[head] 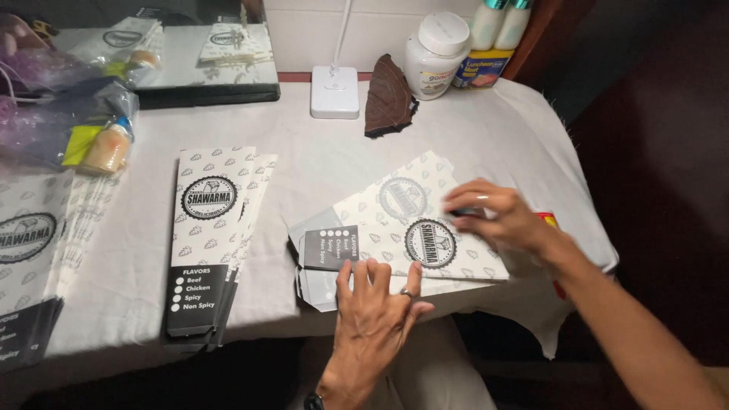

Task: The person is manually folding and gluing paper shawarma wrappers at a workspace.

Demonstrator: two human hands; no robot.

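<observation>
A flat white printed paper sleeve (395,228) with a round black logo and a dark end lies crosswise at the table's front edge. My left hand (376,315), a ring on one finger, presses its fingertips on the sleeve's near edge beside the dark end. My right hand (493,216) rests on the sleeve's far right end, fingers curled, with a small dark thing under the fingertips that I cannot make out. A second sleeve seems to lie beneath it.
A stack of the same sleeves (209,243) lies left of centre, another stack (34,266) at the far left edge. Plastic bags (68,114), a white lamp base (334,91), a dark folded cloth (387,95) and a white jar (434,57) stand behind.
</observation>
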